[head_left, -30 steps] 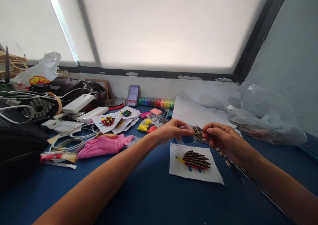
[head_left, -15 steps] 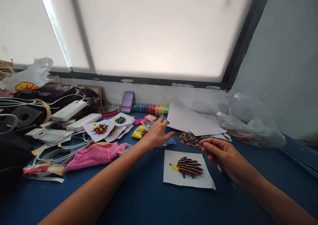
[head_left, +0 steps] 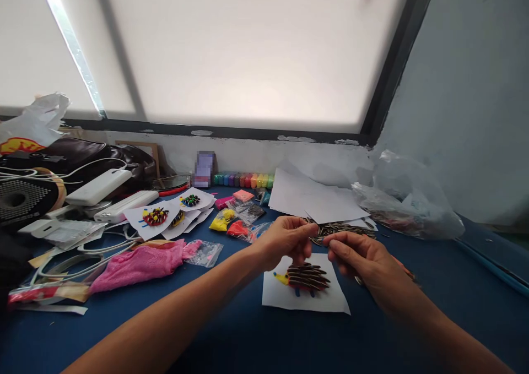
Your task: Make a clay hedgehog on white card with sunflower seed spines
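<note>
Both hands meet just above the hedgehog picture (head_left: 305,277), a small white paper with a clay body covered in striped sunflower seeds. The left hand (head_left: 285,240) is closed in a pinch, thumb against the fingertips, and the right hand (head_left: 359,258) is pinched the same way, the two pinches almost touching. Between them there seems to be one seed, but it is too small and dark against the seed pile (head_left: 339,229) behind to say which hand really holds it.

The hedgehog's paper lies flat on the blue table (head_left: 231,330), under the wrists and near the person. The seed pile is just behind the hands, partly under a loose white sheet (head_left: 318,200).

Several things can go wrong from here. A seed passed from one pinch to the other is thin and smooth, so it can slip and fall on the seeds already set, knocking them crooked. The light paper is held by nothing; a wrist that brushes it can drag it, or press down on the soft clay. A sleeveless forearm moving back can also sweep the small clay bags (head_left: 237,222) to the left. The large plastic bag (head_left: 407,203) at the right is well apart and looks safe.
</note>
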`<state>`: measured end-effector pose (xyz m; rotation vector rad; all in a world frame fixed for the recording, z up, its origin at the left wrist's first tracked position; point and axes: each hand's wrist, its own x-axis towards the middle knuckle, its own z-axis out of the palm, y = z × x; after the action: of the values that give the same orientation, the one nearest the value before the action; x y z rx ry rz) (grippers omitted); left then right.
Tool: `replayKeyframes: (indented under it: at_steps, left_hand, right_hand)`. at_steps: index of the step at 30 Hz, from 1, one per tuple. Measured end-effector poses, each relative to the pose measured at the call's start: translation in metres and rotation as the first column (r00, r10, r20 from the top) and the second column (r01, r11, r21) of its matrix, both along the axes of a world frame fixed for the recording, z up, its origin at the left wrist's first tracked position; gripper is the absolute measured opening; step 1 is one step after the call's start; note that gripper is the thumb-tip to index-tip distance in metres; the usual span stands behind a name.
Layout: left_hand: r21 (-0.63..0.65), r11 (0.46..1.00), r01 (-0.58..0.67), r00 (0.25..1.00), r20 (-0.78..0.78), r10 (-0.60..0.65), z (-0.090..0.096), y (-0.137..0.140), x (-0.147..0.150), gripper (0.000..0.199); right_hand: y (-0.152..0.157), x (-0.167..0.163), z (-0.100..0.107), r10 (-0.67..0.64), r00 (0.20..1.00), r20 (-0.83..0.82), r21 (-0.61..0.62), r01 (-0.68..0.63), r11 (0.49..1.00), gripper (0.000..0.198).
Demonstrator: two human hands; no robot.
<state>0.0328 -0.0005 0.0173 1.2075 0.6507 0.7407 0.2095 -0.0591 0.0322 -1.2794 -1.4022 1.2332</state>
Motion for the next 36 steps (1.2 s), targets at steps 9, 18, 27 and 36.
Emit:
replayKeyframes:
  at_steps: [9,18,27,36]
  left_hand:
    - [-0.011,0.998,0.066,0.995,0.082,-0.064,-0.006,0.006,-0.006,0.036]
    - [-0.008,0.992,0.123,0.992,-0.034,-0.124,0.003,-0.003,-0.003,0.022]
    - [0.061,0.994,0.091,0.989,-0.123,-0.083,0.004,-0.004,-0.004,0.037]
    - [0.418,0.907,-0.046,0.946,-0.274,0.174,0.010,-0.015,0.000,0.017]
  right_hand:
    - [0.000,0.001,0.000,0.000,0.998,0.058,0.015,-0.001,1.000,0.034]
    - [0.003,0.002,-0.003,-0.024,0.983,0.182,0.063,0.013,0.998,0.037]
    - [-0.001,-0.003,0.003,0.016,0.966,0.257,0.063,-0.034,0.997,0.037]
    - [0.000,-0.001,-0.001,-0.052,0.979,0.199,0.069,0.039,0.997,0.048]
